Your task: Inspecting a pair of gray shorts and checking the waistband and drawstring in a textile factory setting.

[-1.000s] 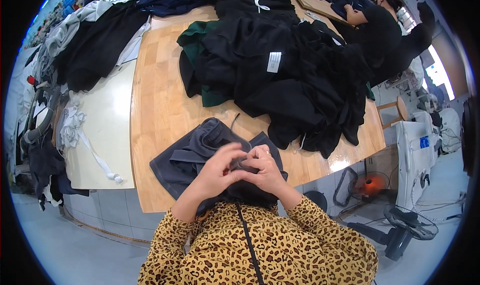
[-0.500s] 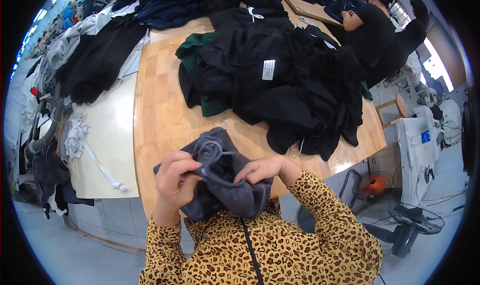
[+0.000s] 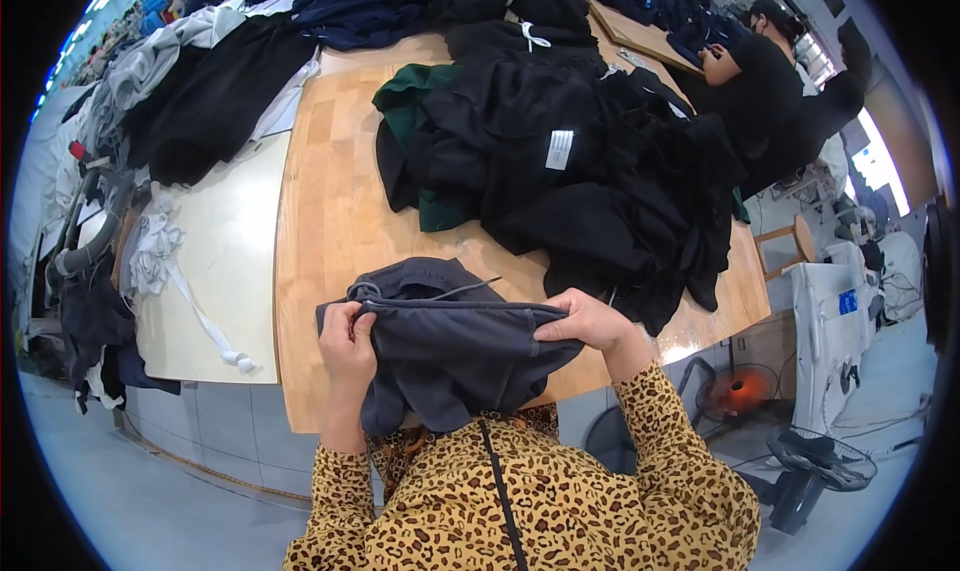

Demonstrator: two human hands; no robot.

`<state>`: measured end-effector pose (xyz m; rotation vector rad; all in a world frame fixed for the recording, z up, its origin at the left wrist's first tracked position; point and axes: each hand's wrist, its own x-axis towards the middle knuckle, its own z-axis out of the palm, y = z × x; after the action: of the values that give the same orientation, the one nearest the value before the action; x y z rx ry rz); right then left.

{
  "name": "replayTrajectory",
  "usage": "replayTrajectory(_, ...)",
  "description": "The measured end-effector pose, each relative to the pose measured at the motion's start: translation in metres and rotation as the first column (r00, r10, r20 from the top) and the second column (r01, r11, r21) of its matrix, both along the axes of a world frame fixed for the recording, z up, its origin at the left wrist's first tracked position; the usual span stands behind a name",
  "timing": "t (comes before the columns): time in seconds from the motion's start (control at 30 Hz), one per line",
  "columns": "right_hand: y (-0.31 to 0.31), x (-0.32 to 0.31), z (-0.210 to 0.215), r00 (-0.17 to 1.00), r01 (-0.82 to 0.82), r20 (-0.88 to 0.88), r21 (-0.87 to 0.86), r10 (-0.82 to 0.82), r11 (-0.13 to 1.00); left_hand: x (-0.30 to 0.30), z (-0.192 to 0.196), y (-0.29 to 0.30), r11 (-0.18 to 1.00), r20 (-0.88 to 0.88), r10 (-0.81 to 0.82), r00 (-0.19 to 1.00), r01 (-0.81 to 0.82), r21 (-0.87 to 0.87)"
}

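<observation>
A dark grey drawstring garment [image 3: 450,356] is stretched between my two hands at the table's front edge. My left hand [image 3: 347,341] is closed on one end of its edge, fingers and thumb pinching the cloth. At the other end my right hand [image 3: 588,321] grips the same edge, thumb on top. The edge runs nearly straight between them. A grey cord [image 3: 462,291] lies looped by my left fingers, and its free end points right across the cloth. Whether the edge is a waistband or a hood opening, I cannot tell.
A heap of black garments [image 3: 620,171] with a white label covers the wooden table [image 3: 320,211] beyond my hands. White tape [image 3: 195,301] lies on a pale board to the left. Fans [image 3: 820,461] stand at the right. A person in black [image 3: 765,81] works at the far right.
My hands have moved apart, my right hand to the right, pulling the bunched edge of the grey garment out straight. The cord's free end now shows. The whole view has shifted slightly.
</observation>
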<state>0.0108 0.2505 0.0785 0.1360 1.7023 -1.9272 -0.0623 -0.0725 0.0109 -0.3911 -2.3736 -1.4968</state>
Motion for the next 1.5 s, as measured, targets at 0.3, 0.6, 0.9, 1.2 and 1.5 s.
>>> replayTrajectory(0.3,0.011,0.019,-0.031,0.999,-0.012,0.031,-0.079,0.015,0.997,0.018,-0.02,0.015,0.997,-0.019,-0.008,1.0,0.007,-0.074)
replayTrajectory(0.6,-0.004,0.024,-0.026,1.0,0.009,-0.01,0.191,-0.007,0.981,0.024,0.023,0.045,0.945,0.076,-0.288,0.955,0.296,-0.139)
replayTrajectory(0.9,-0.007,0.029,-0.021,0.988,-0.041,-0.127,0.3,0.082,0.953,0.021,0.048,0.084,0.628,0.626,-0.554,0.549,0.769,-0.119)
replayTrajectory(1.2,0.018,0.042,-0.042,0.988,0.152,0.028,-0.023,-0.151,0.988,0.016,0.035,0.063,0.74,0.591,-0.539,0.601,0.672,-0.009)
replayTrajectory(1.5,0.019,0.041,-0.049,0.983,0.104,0.166,-0.19,-0.073,0.976,0.014,0.031,0.056,0.782,0.58,-0.485,0.654,0.621,-0.047)
